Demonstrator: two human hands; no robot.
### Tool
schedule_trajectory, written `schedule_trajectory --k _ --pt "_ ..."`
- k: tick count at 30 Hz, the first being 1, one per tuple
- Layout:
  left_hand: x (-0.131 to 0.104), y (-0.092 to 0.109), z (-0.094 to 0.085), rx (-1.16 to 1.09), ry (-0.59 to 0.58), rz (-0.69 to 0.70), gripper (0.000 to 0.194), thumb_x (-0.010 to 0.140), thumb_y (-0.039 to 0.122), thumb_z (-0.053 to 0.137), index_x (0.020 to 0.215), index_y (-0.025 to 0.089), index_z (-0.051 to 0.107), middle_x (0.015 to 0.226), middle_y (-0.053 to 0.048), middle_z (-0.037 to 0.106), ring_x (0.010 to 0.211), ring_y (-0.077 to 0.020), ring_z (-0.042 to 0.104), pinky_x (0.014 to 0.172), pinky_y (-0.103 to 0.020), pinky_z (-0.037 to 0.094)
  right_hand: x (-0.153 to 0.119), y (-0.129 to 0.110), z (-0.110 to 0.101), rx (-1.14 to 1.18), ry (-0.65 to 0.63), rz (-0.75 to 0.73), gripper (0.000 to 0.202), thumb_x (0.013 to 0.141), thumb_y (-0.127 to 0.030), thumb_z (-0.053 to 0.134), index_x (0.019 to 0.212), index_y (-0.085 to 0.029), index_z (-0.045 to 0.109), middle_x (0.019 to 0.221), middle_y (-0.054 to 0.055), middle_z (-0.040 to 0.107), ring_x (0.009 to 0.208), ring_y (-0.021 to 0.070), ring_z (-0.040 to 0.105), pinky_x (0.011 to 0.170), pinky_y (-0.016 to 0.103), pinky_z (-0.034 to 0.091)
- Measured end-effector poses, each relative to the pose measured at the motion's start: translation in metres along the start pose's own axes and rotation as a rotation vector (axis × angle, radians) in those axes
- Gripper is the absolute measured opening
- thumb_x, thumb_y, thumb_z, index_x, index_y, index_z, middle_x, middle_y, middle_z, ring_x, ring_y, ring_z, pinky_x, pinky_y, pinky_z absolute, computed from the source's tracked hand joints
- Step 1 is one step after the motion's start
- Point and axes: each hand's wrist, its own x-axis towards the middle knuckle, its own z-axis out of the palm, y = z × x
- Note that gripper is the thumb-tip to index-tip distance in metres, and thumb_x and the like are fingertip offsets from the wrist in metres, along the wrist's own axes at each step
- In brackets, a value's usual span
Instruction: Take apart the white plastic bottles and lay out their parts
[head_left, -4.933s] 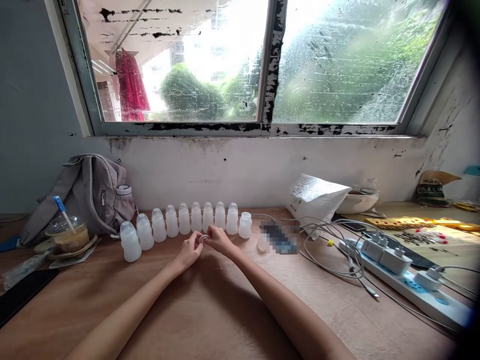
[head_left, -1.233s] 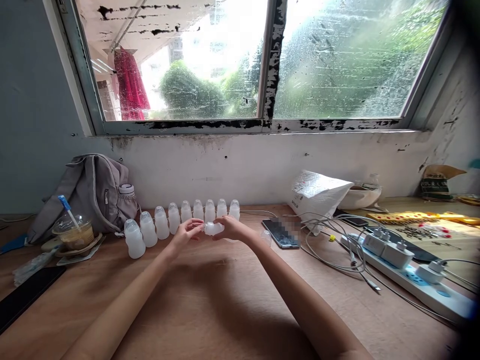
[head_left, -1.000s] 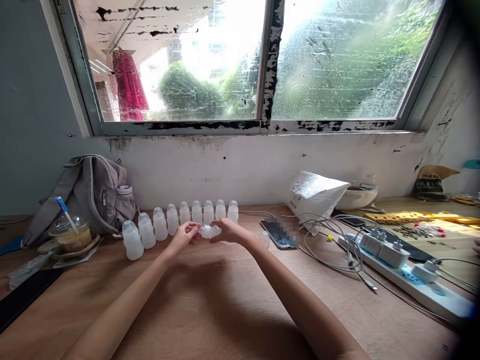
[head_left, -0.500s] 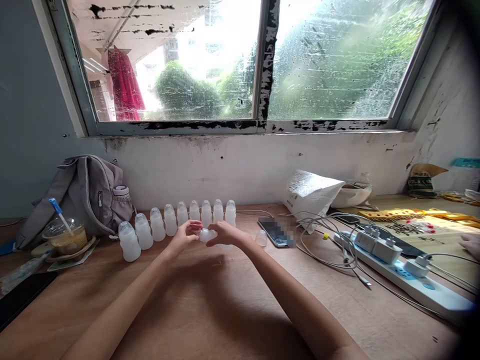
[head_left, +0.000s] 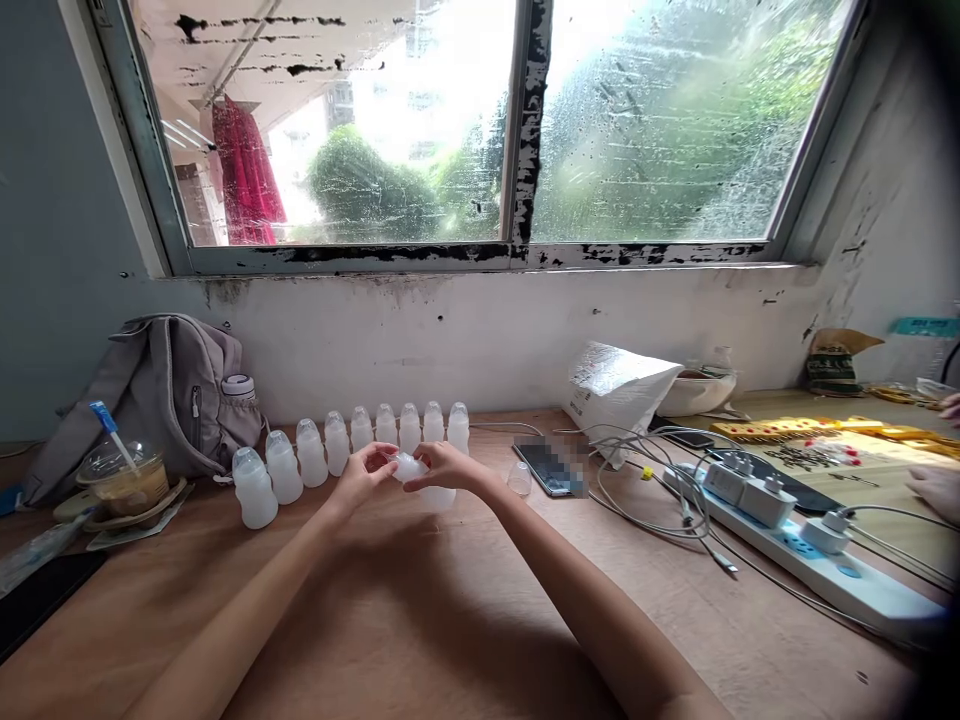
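A small whitish translucent piece (head_left: 409, 467) is held between my two hands above the table. My left hand (head_left: 367, 470) pinches its left side with the fingertips, and my right hand (head_left: 448, 468) has thumb and fingers curled round its right side. Just below my right hand, a frosted bottle body (head_left: 437, 497) shows in part. Behind and to the left of my hands, several frosted bottles with clear domed caps (head_left: 255, 490) stand upright in a curved row. A loose clear cap (head_left: 519, 478) sits right of my right hand.
A phone (head_left: 550, 467), looped cables and a power strip (head_left: 810, 545) lie to the right, near a white bag (head_left: 622, 395). At left are a drink cup (head_left: 127, 475), a backpack (head_left: 169, 390) and a dark flat object (head_left: 49, 600). Another person's hand (head_left: 936, 490) is at far right.
My left hand has closed in on the small piece, and its fingers are now nearer my right hand. More of the bottle body below shows. At far right, another bit of a person's hand has appeared.
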Motion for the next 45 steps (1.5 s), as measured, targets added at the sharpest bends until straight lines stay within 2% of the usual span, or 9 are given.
schedule_trajectory --k 7,13,20,24,30,33,35,39,45 --pt "0.002 -0.006 0.000 0.008 -0.078 -0.119 0.040 0.068 0.048 0.057 0.089 0.015 0.057 0.088 -0.008 0.063 0.087 -0.0209 0.056 0.073 -0.030 0.043 -0.001 -0.006 0.004 0.029 0.028 -0.017 0.048 0.061 -0.055 0.060 0.093 -0.020 0.054 0.081 0.002 0.056 0.074 0.0172 0.051 0.057 0.023 0.038" --pt "0.000 0.001 0.001 -0.116 0.059 -0.115 0.043 0.065 0.048 0.060 0.091 0.014 0.060 0.088 -0.007 0.063 0.085 -0.0210 0.055 0.074 -0.029 0.041 -0.002 -0.006 0.007 0.098 -0.067 0.058 0.062 0.050 -0.055 0.067 0.097 -0.018 0.051 0.088 0.005 0.057 0.073 0.0178 0.053 0.052 0.023 0.039" --pt "-0.002 0.010 -0.008 -0.345 -0.103 -0.049 0.039 0.067 0.041 0.062 0.095 0.013 0.061 0.089 -0.008 0.062 0.086 -0.0217 0.054 0.077 -0.031 0.040 -0.008 -0.010 -0.004 0.667 -0.356 0.049 0.036 0.058 -0.040 0.067 0.082 -0.015 0.058 0.077 0.002 0.062 0.076 0.0180 0.058 0.062 0.023 0.045" --pt "-0.004 0.014 -0.004 -0.403 -0.107 -0.045 0.038 0.069 0.040 0.061 0.095 0.014 0.060 0.089 -0.008 0.062 0.086 -0.0205 0.054 0.076 -0.029 0.041 -0.011 -0.012 -0.007 0.837 -0.417 0.079 0.032 0.058 -0.035 0.067 0.080 -0.014 0.057 0.072 0.003 0.063 0.072 0.0177 0.059 0.061 0.024 0.047" --pt "-0.003 0.013 0.009 -0.572 0.035 -0.240 0.040 0.068 0.045 0.058 0.094 0.015 0.056 0.088 -0.007 0.062 0.079 -0.0189 0.057 0.065 -0.027 0.045 -0.009 -0.034 0.011 0.478 -0.086 0.054 0.035 0.062 -0.036 0.063 0.090 -0.017 0.056 0.082 0.004 0.060 0.072 0.0182 0.056 0.046 0.021 0.046" --pt "-0.004 0.011 0.013 -0.599 0.190 -0.317 0.039 0.062 0.040 0.064 0.090 0.014 0.057 0.084 -0.006 0.062 0.070 -0.0168 0.058 0.058 -0.025 0.046 -0.008 -0.044 0.026 0.329 0.037 0.026 0.041 0.060 -0.032 0.065 0.096 -0.018 0.053 0.082 0.004 0.058 0.070 0.0168 0.056 0.044 0.019 0.044" --pt "-0.005 0.010 0.015 -0.585 0.266 -0.339 0.035 0.059 0.038 0.064 0.081 0.012 0.058 0.074 -0.005 0.062 0.060 -0.0154 0.057 0.052 -0.025 0.045 -0.007 -0.048 0.033 0.362 -0.001 0.011 0.038 0.061 -0.030 0.063 0.094 -0.017 0.052 0.081 0.003 0.057 0.065 0.0156 0.055 0.039 0.018 0.043" --pt "-0.007 0.012 0.016 -0.542 0.246 -0.336 0.029 0.058 0.036 0.061 0.072 0.012 0.059 0.071 -0.004 0.061 0.056 -0.0159 0.056 0.044 -0.024 0.041 -0.009 -0.048 0.033 0.531 -0.183 -0.056 0.022 0.065 -0.027 0.057 0.084 -0.017 0.053 0.075 0.001 0.053 0.061 0.0144 0.054 0.034 0.018 0.043" --pt "-0.013 0.024 0.018 -0.502 0.237 -0.153 0.018 0.058 0.031 0.059 0.063 0.015 0.053 0.077 -0.004 0.062 0.077 -0.0201 0.058 0.058 -0.025 0.044 -0.012 -0.044 0.014 0.532 -0.289 -0.151 0.026 0.066 -0.031 0.061 0.088 -0.019 0.056 0.080 -0.002 0.056 0.073 0.0131 0.055 0.057 0.020 0.047"
